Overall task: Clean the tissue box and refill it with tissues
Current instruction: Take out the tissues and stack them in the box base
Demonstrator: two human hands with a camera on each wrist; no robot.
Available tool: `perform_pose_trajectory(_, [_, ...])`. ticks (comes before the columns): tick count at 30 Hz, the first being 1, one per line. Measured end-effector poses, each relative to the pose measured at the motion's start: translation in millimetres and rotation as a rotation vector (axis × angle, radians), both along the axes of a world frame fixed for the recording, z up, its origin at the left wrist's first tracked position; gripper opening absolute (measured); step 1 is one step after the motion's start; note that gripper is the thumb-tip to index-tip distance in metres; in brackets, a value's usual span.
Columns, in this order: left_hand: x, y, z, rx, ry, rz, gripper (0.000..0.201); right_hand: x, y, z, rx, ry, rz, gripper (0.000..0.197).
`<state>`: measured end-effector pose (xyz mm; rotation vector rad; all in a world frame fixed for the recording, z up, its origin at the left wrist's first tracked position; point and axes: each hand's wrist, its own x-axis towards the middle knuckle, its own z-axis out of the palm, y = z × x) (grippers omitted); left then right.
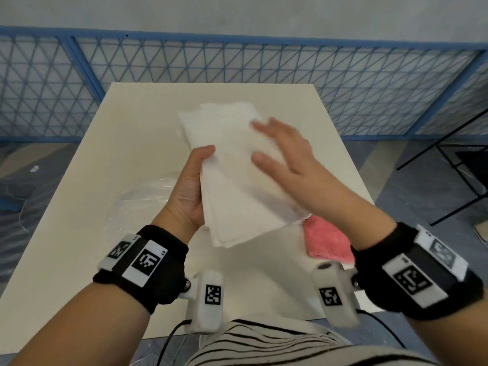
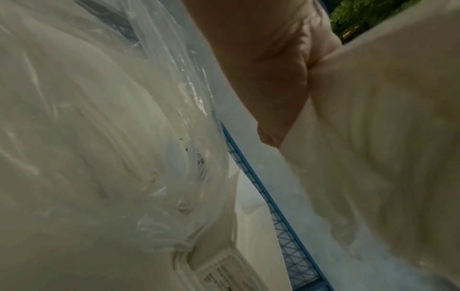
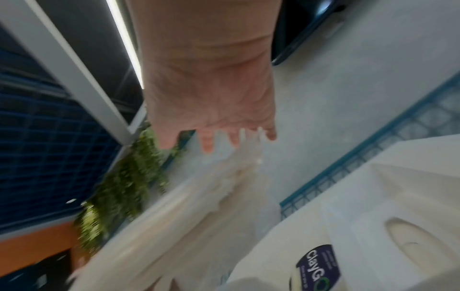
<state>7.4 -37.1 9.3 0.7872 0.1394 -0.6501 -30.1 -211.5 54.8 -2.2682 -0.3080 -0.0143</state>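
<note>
A: Tissue stack (image 1: 232, 178): location?
B: Raised above the table (image 1: 111, 143), gripped along its edge by the left hand (image 1: 188, 192), thumb on top.
A: Right hand (image 1: 284, 154)?
B: Flat, fingers straight, resting on the stack's top face, probably squaring the sheets for insertion.
A: Tissue box (image 3: 388, 232)?
B: Below the right wrist, beside the pink cloth (image 1: 327, 241). Empty plastic wrapper (image 1: 140, 204) lies under the left hand.

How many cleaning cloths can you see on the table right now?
1. A pink cloth lies on the table near its front right edge, partly under the stack of tissues and the right hand. More may be hidden beneath the stack.
</note>
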Motion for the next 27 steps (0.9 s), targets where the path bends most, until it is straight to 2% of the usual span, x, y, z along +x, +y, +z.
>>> perform_pose_trajectory(2, [3.5,-7.0,-2.0,-0.06,-0.038,-0.085,0.069,10.5,-15.4,-9.8,0.314,0.223,-0.151,0.067])
perform_pose_trajectory(4, [5.5,-16.4,0.9,0.014,-0.05,-0.08,0.059,15.9,-30.6,-24.1,0.648,0.498,-0.178,0.077])
perform_pose_trajectory(6, [7.6,-27.4,2.6,0.148,-0.04,-0.047,0.045,15.5,-40.0,-34.1,0.759,0.595,-0.171,0.071])
perform_pose_trajectory(9, [7.6,-43.3,-0.7,0.358,-0.095,-0.036,0.035,17.2,-50.3,-41.3,0.745,0.521,-0.216,0.064])
perform_pose_trajectory(12, [2.4,-53.5,-7.5,0.469,-0.142,-0.113,0.032,27.1,-66.3,-42.1,0.703,0.4,-0.32,0.072])
perform_pose_trajectory(16, [-5.1,-60.6,-14.8,0.557,-0.158,-0.244,0.021,41.4,-82.8,-37.8,0.584,0.299,-0.366,0.086])
perform_pose_trajectory(19, [-2.2,-59.6,-17.0,0.678,-0.139,-0.216,0.011,53.1,-86.9,-32.0,0.44,0.201,-0.392,0.081])
perform_pose_trajectory(20, [-0.5,-58.8,-16.1,0.698,-0.108,-0.174,0.015,56.1,-87.7,-29.5,0.455,0.184,-0.373,0.076])
perform_pose_trajectory(22, [5.9,-54.9,-15.5,0.609,-0.006,-0.075,0.043,53.9,-85.3,-27.7,0.524,0.162,-0.289,0.069])
perform_pose_trajectory(24, [12.4,-50.3,-13.6,0.402,0.091,-0.016,0.069,49.4,-84.8,-28.9,0.569,0.145,-0.207,0.065])
perform_pose_trajectory(26, [15.3,-44.9,-7.7,0.256,0.122,0.013,0.079,52.3,-83.7,-30.7,0.498,0.141,-0.146,0.044])
perform_pose_trajectory(27, [15.0,-42.9,-3.6,0.226,0.1,0.013,0.075,54.4,-85.1,-31.7,0.466,0.181,-0.113,0.038])
